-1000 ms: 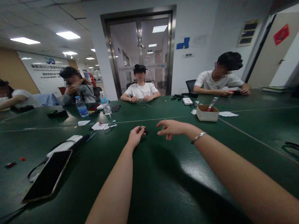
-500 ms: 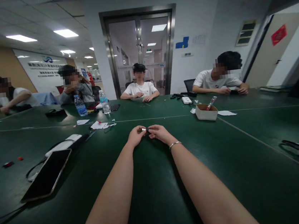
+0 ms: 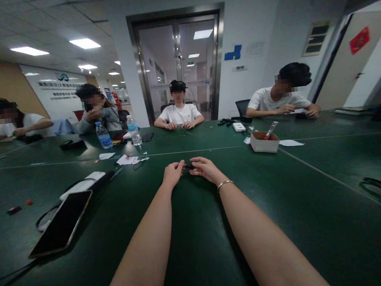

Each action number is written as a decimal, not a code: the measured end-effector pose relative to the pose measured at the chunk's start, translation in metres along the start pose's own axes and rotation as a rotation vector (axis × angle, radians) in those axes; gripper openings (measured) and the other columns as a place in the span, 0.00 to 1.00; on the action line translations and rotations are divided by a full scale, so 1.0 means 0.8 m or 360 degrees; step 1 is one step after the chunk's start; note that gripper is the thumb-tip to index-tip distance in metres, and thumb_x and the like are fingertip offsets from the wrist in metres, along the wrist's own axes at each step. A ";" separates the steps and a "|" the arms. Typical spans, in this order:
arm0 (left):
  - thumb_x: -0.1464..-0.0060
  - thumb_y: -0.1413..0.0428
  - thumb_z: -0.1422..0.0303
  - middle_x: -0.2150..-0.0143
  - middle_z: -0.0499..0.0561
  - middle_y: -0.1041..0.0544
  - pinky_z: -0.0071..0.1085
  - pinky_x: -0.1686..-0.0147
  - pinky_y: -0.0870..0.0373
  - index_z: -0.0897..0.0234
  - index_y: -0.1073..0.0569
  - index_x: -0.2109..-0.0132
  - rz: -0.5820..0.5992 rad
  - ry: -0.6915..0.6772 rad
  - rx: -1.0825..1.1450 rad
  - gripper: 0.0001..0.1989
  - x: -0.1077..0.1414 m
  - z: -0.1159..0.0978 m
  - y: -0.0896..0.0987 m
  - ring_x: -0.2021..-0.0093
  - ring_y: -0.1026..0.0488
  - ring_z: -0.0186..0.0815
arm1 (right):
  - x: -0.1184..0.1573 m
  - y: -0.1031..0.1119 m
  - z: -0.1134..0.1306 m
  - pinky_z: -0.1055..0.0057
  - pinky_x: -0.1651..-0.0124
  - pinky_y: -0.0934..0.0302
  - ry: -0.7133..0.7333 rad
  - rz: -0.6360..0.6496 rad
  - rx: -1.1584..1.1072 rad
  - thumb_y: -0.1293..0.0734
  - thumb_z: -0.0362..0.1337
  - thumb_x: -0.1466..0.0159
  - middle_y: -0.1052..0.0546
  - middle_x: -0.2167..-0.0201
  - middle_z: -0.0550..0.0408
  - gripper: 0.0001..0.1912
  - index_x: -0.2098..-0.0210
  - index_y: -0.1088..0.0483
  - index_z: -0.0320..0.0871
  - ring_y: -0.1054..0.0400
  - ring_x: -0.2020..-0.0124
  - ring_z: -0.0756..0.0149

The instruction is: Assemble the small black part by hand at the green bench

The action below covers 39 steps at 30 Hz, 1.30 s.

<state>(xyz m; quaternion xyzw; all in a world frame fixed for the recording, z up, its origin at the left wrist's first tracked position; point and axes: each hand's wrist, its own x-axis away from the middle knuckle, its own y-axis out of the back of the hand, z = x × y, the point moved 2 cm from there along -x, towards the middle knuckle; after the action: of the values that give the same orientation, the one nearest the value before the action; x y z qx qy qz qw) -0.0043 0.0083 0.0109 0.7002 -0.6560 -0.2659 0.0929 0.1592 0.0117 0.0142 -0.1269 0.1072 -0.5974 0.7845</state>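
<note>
Head view: a small, elongated black object (image 3: pixel 189 165) sits between the two hands over the dark green table (image 3: pixel 201 233), just off the centre towards six o'clock. Taking it as the middle of the dial, the left hand (image 3: pixel 172 174) is at eight o'clock, thumb and forefinger narrowed in a pinch on its near-side end. The right hand (image 3: pixel 206 170) is at four, fingers curled and only a little apart by the other end; whether they grip it, I cannot tell.

As for progress, the object is already in hand, and handling looks under way. Nothing shows as finished, and what is left cannot be judged.

It looks dark and compact, roughly level; its material and any opening or joint are too small to read. A black-screened phone with a pale edge (image 3: pixel 60 224) lies between eight and nine, an open cardboard box (image 3: pixel 264 145) between two and three
</note>
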 end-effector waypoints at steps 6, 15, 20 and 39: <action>0.47 0.54 0.47 0.74 0.51 0.26 0.28 0.73 0.37 0.66 0.26 0.70 -0.0004 -0.0013 -0.0027 0.26 0.000 0.001 0.000 0.77 0.32 0.32 | -0.001 -0.001 -0.002 0.69 0.61 0.28 -0.0011 -0.0011 -0.0100 0.31 0.22 0.43 0.24 0.69 0.48 0.08 0.64 0.30 0.33 0.26 0.68 0.63; 0.49 0.54 0.45 0.73 0.51 0.26 0.28 0.74 0.38 0.66 0.26 0.70 0.0007 0.0014 0.0031 0.27 -0.004 0.007 -0.002 0.76 0.33 0.33 | -0.002 0.003 -0.004 0.73 0.65 0.28 -0.0007 0.0035 -0.0106 0.32 0.19 0.44 0.24 0.66 0.47 0.09 0.64 0.28 0.33 0.26 0.69 0.65; 0.49 0.56 0.43 0.78 0.50 0.29 0.29 0.74 0.40 0.65 0.27 0.75 0.0000 0.0027 -0.0078 0.29 -0.002 0.004 0.001 0.77 0.33 0.33 | -0.002 0.004 -0.003 0.78 0.70 0.30 -0.0014 0.0059 -0.0057 0.34 0.19 0.44 0.24 0.67 0.47 0.10 0.63 0.28 0.33 0.28 0.74 0.71; 0.45 0.59 0.48 0.77 0.50 0.30 0.30 0.74 0.46 0.64 0.31 0.76 -0.0059 0.0059 -0.0100 0.27 -0.004 0.005 0.002 0.76 0.35 0.35 | -0.003 0.003 -0.003 0.78 0.73 0.30 -0.0070 0.0066 -0.0068 0.33 0.20 0.43 0.25 0.72 0.47 0.09 0.62 0.28 0.32 0.29 0.77 0.70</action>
<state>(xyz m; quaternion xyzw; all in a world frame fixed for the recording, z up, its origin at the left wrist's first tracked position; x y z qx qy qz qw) -0.0077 0.0123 0.0092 0.7137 -0.6325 -0.2751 0.1220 0.1600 0.0142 0.0116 -0.1545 0.1053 -0.5756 0.7961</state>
